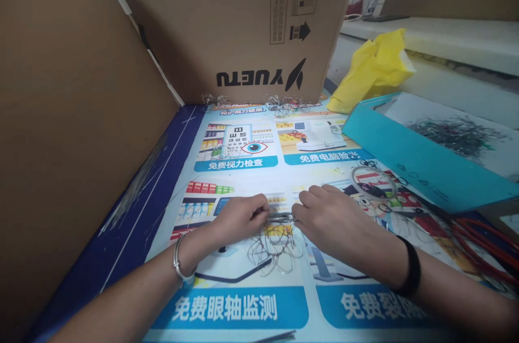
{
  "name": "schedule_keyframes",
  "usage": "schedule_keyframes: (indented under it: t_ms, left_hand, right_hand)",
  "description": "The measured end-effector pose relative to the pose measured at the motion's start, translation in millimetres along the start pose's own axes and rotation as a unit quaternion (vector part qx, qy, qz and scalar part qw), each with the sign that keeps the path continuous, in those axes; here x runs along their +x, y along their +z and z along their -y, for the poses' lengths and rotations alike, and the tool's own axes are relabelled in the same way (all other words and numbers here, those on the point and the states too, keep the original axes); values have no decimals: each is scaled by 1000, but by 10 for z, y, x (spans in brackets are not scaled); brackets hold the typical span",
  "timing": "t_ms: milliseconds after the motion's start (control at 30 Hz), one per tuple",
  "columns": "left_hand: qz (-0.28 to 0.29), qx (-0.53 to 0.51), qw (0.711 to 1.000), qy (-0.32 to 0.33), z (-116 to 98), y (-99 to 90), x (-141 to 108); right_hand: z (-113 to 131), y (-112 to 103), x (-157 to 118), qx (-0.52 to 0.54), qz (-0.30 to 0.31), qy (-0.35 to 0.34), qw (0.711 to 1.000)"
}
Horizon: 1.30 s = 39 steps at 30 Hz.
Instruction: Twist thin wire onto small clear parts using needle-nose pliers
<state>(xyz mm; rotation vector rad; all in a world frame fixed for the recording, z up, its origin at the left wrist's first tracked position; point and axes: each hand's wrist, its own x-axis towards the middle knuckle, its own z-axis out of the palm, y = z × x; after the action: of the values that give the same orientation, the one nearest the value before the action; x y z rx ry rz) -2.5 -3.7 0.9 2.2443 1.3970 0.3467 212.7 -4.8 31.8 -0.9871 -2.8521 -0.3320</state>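
My left hand (pixel 243 217) is closed in a pinch on one end of a short bundle of thin grey wire (pixel 281 217). At the bundle's other end my right hand (pixel 330 216) is also closed, with its fingers curled over it. Just below and between the hands, a loose tangle of thin wire loops (pixel 276 251) lies against the printed sheet (pixel 239 175). Whether the tangle joins the held bundle is hard to see. My fingertips are partly hidden behind the knuckles.
Cardboard panels (pixel 211 18) stand at the left and back. More wire tangles (pixel 284 105) lie along the back panel. On the right are a teal box (pixel 417 162) with a wire pile (pixel 454 134), a yellow bag (pixel 371 70), a pale coil (pixel 375 183) and orange-red cords (pixel 478 240).
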Motion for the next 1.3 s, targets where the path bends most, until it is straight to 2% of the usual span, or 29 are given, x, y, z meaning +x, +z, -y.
schedule_keyframes:
  t_ms: [167, 533, 733, 933, 1300]
  left_hand:
    - [-3, -12, 1000, 3, 16, 14, -1]
    - [-18, -35, 999, 36, 20, 9, -15]
    - [-83, -31, 993, 81, 44, 9, -53]
    - [-121, -1, 985, 119, 61, 4, -67]
    - [-153, 27, 978, 136, 62, 6, -62]
  right_hand:
    - [-95, 2, -36, 17, 21, 23, 999]
    - [-84, 26, -29, 56, 62, 34, 996]
    - [-30, 116, -16, 73, 58, 60, 994]
    - [41, 220, -58, 79, 30, 81, 993]
    - [89, 277, -115, 117, 16, 107, 987]
